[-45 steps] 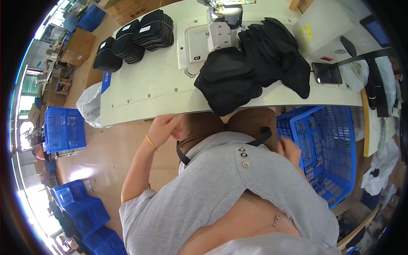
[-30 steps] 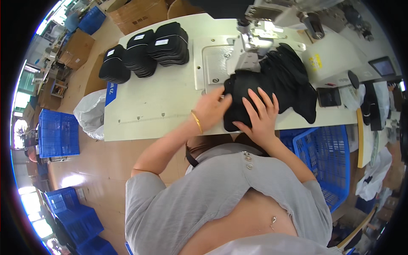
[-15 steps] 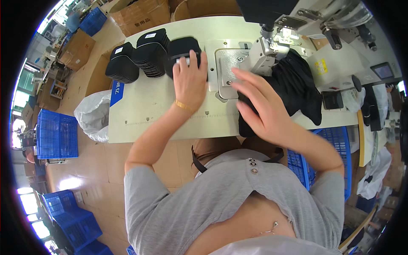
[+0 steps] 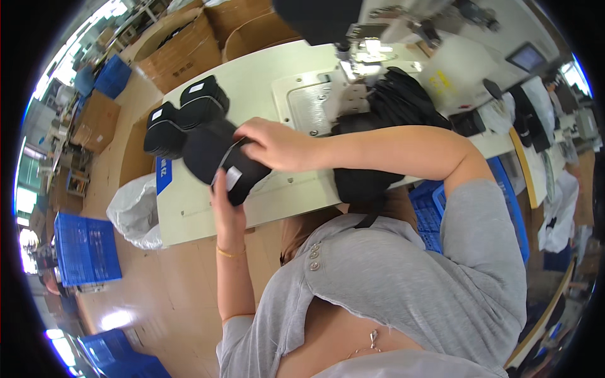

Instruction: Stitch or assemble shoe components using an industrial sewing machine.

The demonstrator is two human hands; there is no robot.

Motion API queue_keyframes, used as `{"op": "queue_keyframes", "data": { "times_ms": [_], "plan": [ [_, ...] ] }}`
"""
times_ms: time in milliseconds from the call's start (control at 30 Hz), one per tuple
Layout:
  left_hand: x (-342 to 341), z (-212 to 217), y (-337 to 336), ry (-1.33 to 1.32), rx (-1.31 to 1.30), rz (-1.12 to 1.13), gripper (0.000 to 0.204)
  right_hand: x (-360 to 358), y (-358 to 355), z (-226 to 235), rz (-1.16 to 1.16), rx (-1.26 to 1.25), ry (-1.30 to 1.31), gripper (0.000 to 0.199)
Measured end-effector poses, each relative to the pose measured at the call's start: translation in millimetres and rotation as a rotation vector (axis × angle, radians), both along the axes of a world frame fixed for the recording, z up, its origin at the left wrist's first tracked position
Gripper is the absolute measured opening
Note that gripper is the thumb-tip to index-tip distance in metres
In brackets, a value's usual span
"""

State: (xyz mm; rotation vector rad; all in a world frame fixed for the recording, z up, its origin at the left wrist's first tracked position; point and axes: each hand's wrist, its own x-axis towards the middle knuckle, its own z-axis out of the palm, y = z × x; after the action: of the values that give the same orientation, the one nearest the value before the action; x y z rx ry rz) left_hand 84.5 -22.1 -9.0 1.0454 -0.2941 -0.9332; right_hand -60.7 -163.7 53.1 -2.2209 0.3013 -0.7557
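Over the table edge (image 4: 189, 220), both hands now pinch a black fabric piece (image 4: 217, 157); fingers (image 4: 242, 135) had been spread flat

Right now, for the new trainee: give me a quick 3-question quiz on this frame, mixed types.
1. True or false: both hands grip the same black fabric piece.
2. Which lies farthest to the person's left? A) pile of black fabric B) stacks of black pieces C) sewing machine head
3. Fill in: under the table's left end sits a white plastic ____.

Key: 1 true: left hand from below, right hand from above. 2 B. 3 bag.
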Motion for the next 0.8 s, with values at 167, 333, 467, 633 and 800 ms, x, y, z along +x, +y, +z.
{"op": "queue_keyframes", "data": {
  "times_ms": [167,333,467,633,800],
  "plan": [
    [41.1,17.3,33.4,-0.158,-0.070,-0.338,0.046,-53.5,38.7,30.8,0.162,-0.166,-0.035,0.024],
    [23.0,102.5,52.5,-0.804,-0.027,-1.052,0.108,-161.3,69.0,59.0,0.081,0.739,-0.107,0.022],
    [19.1,91.9,43.3,-0.840,-0.048,-1.091,0.096,-263.4,26.2,39.0,-0.541,0.660,-0.261,0.031],
    [25.7,-13.2,31.1,0.141,-0.322,-0.627,0.067,-471.6,-92.1,19.6,-1.184,-0.090,0.627,0.032],
    [-47.8,-2.0,4.7,0.469,-0.301,-0.870,0.078,-627.1,-161.4,25.8,-1.598,-0.539,0.984,0.042]
  ]
}}
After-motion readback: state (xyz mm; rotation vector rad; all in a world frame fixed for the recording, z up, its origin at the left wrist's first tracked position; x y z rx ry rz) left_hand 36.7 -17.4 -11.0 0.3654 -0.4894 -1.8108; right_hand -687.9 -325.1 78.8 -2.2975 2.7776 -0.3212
